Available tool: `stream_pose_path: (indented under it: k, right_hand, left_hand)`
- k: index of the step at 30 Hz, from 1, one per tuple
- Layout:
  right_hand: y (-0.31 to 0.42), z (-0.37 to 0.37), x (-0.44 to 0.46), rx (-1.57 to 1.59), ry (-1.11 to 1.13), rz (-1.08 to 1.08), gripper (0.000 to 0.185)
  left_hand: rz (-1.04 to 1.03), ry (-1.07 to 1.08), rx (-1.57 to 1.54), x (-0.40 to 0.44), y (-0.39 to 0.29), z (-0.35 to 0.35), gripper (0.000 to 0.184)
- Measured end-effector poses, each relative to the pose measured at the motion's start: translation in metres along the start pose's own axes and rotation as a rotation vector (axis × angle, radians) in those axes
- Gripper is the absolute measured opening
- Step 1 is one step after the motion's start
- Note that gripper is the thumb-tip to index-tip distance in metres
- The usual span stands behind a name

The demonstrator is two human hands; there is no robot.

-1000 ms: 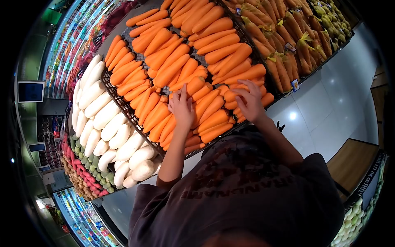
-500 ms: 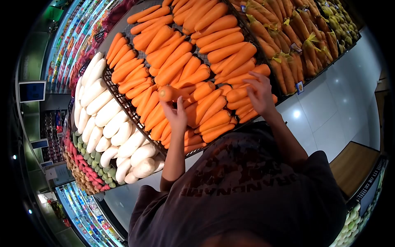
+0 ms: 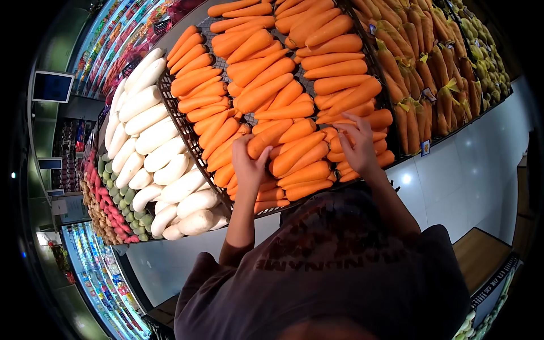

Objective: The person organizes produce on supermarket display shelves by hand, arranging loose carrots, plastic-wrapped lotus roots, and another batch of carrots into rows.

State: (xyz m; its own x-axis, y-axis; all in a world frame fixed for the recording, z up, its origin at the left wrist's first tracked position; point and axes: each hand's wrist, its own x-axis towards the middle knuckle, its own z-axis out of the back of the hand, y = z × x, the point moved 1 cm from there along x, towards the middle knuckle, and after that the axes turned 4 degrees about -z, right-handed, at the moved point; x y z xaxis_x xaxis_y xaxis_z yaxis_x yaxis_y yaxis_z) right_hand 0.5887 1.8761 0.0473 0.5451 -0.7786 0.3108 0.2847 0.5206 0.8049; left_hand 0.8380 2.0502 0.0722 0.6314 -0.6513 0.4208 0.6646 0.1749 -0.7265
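My left hand (image 3: 248, 162) has its thumb and fingers around the near end of a carrot (image 3: 268, 135), which lies slanted on the pile. Fingers apart and slightly bent, my right hand (image 3: 358, 145) hovers over or rests on carrots at the right side of the tray; I cannot tell whether its fingertips touch them. It holds nothing that I can see. Rows of loose carrots fill the black crate (image 3: 182, 126) around both hands, with their tips and tops pointing various ways.
White radishes (image 3: 157, 136) are heaped left of the crate, with green vegetables (image 3: 122, 195) and red ones (image 3: 110, 211) beyond. Bagged carrots (image 3: 422, 73) lie to the right. A price tag (image 3: 425, 148) hangs at their front edge. A wooden surface (image 3: 480, 258) stands at the lower right.
The carrot in my left hand was raised with its end toward me; now it lies down among the others. My right hand stays spread over the right side. The view has shifted slightly.
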Motion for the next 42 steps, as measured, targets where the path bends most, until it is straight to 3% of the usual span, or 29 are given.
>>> stream_pose_path:
  k: [2,4,6,20,22,25,28,31,35,37,38,40,42]
  right_hand:
    - [0.003,0.0,-0.002,-0.031,0.003,0.012,0.023]
    - [0.005,-0.002,-0.006,-0.035,0.02,0.019,0.023]
    - [0.005,-0.003,-0.004,-0.045,0.036,0.031,0.024]
    - [0.003,-0.001,-0.005,-0.058,-0.022,0.11,0.025]
    - [0.005,0.0,-0.004,-0.053,-0.048,0.136,0.025]
    - [0.014,0.002,0.008,-0.077,-0.036,0.112,0.025]
    - [0.022,-0.006,0.031,-0.096,0.035,0.147,0.024]
    - [0.045,-0.028,0.074,-0.099,0.177,0.193,0.03]
    - [0.047,-0.084,0.133,-0.167,0.21,0.324,0.034]
    - [0.036,-0.112,0.152,-0.371,0.147,0.376,0.039]
    - [0.041,-0.111,0.157,-0.37,0.146,0.388,0.039]
    - [0.047,-0.106,0.163,-0.367,0.347,0.277,0.04]
    - [0.048,-0.101,0.162,-0.34,0.335,0.308,0.041]
  left_hand:
    - [-0.343,0.26,0.468,0.003,-0.009,0.01,0.053]
    - [-0.385,0.313,0.505,0.009,-0.019,0.015,0.055]
    - [-0.35,0.423,0.629,0.012,-0.018,0.014,0.044]
    - [-0.425,0.399,0.413,0.023,-0.011,-0.027,0.05]
    - [-0.253,0.46,0.347,0.019,-0.005,-0.031,0.052]
    - [-0.182,0.496,0.32,0.015,-0.005,-0.024,0.051]
    - [-0.381,0.351,0.447,0.014,-0.011,-0.023,0.053]
    - [-0.389,0.36,0.506,0.019,-0.017,-0.026,0.048]
    - [-0.391,0.38,0.572,0.041,-0.006,-0.026,0.051]
    - [-0.383,0.307,0.54,0.061,-0.007,-0.025,0.052]
    - [-0.413,0.234,0.589,0.071,0.001,-0.025,0.055]
    - [-0.362,0.21,0.605,0.087,0.012,-0.024,0.056]
    - [-0.327,0.232,0.545,0.09,0.023,-0.022,0.057]
